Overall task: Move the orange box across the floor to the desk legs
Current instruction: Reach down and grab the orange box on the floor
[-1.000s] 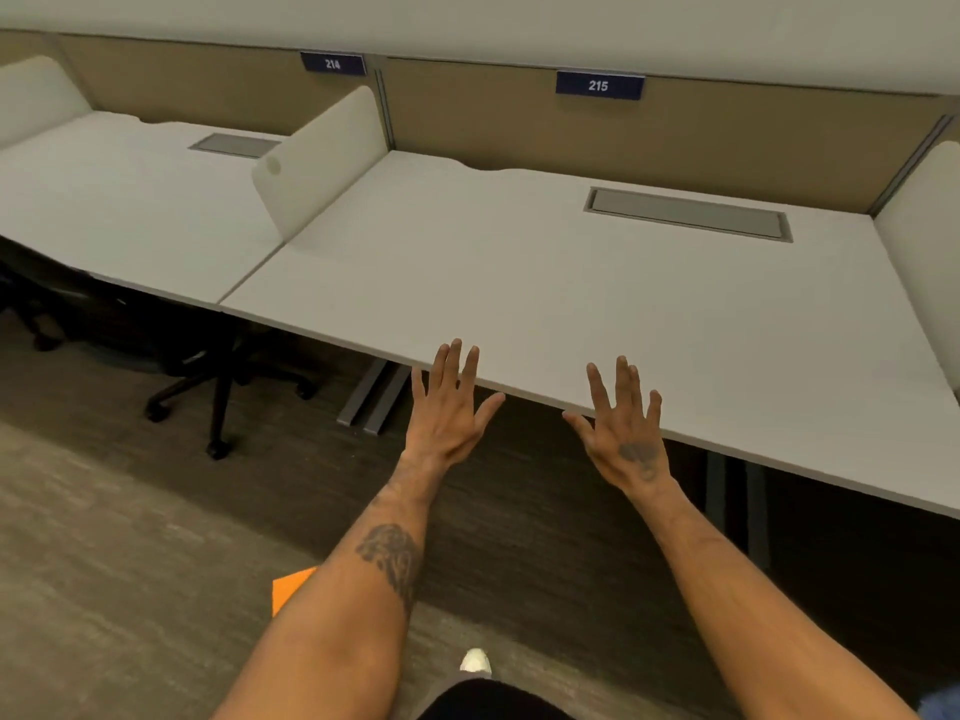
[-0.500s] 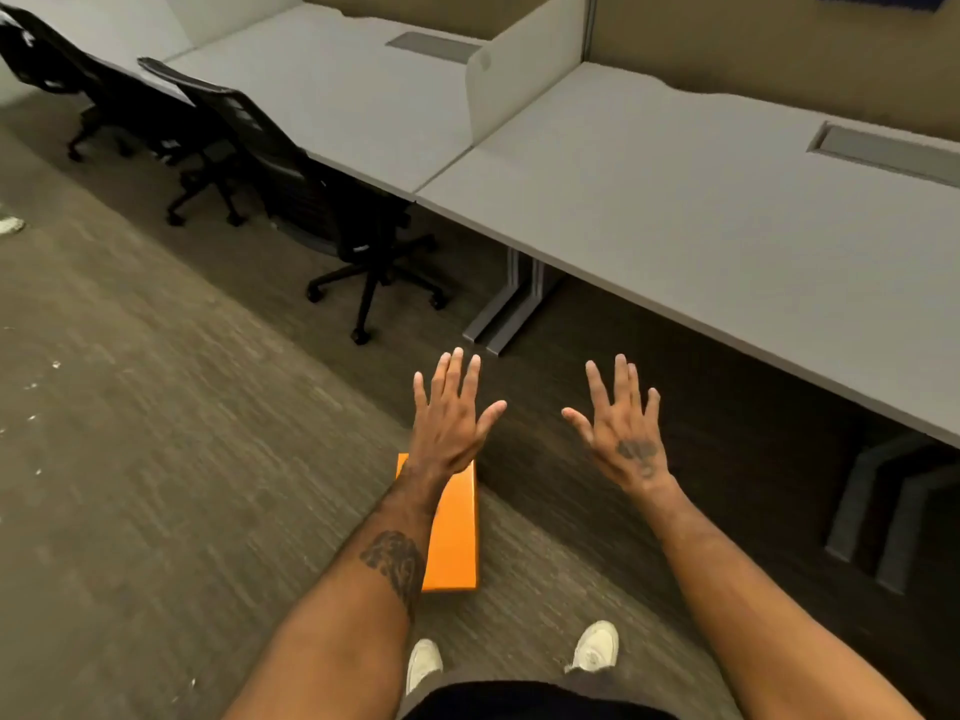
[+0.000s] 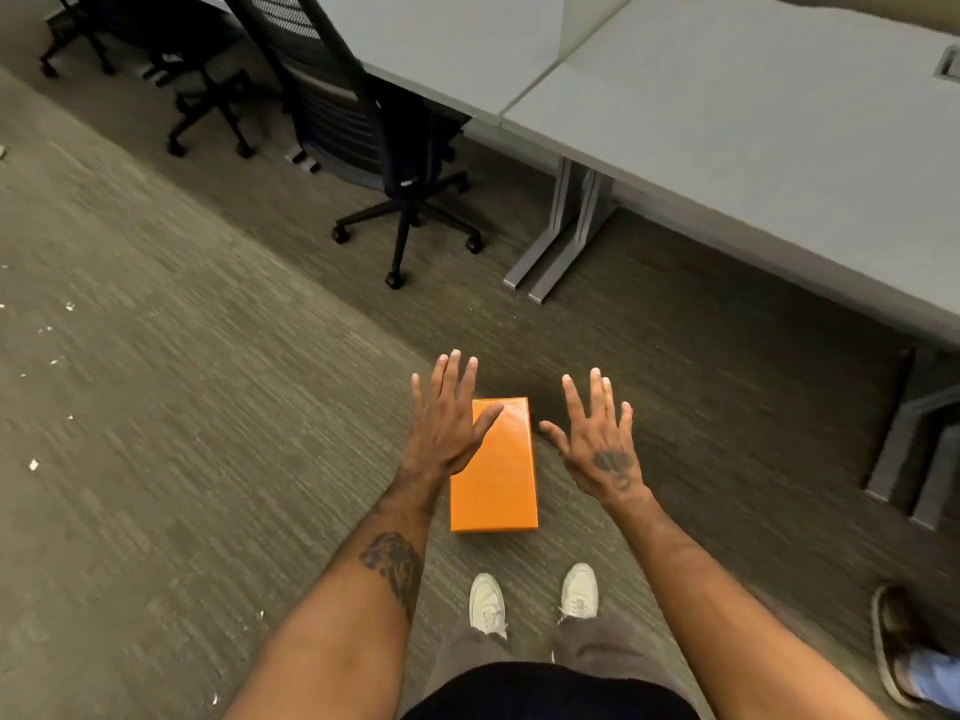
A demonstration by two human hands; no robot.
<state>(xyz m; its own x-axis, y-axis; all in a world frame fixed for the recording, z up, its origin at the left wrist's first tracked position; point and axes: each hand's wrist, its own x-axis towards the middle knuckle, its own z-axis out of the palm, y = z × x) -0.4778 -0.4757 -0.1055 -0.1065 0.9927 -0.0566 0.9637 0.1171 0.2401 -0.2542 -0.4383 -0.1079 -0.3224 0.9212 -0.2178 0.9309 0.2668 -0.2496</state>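
Reaching out in front of the body, both arms are stretched forward and down, palms facing the carpeted floor (image 3: 182, 407). Left hand (image 3: 447, 428) is flat and wide, fingers (image 3: 454, 376) spread apart, thumb angled out over the far left corner of the orange box (image 3: 496, 475); whether it touches the lid cannot be told from up here. Right hand (image 3: 597, 449) mirrors it just to the right of the box, fingers fanned apart, thumb pointing in toward the box, gripping nothing, a dark tattoo on its back. Left forearm carries a tattoo too.

The orange box lies flat on the carpet, long side running away from the person, just beyond a pair of pale sneakers (image 3: 532, 602). Farther off, the grey desk legs (image 3: 561, 231) stand under the edge of the pale worktop (image 3: 753, 111), well apart from the box. A black office chair (image 3: 374, 142) sits on castors to the left of those legs. Another person's shoe (image 3: 896, 644) shows at the near right edge.
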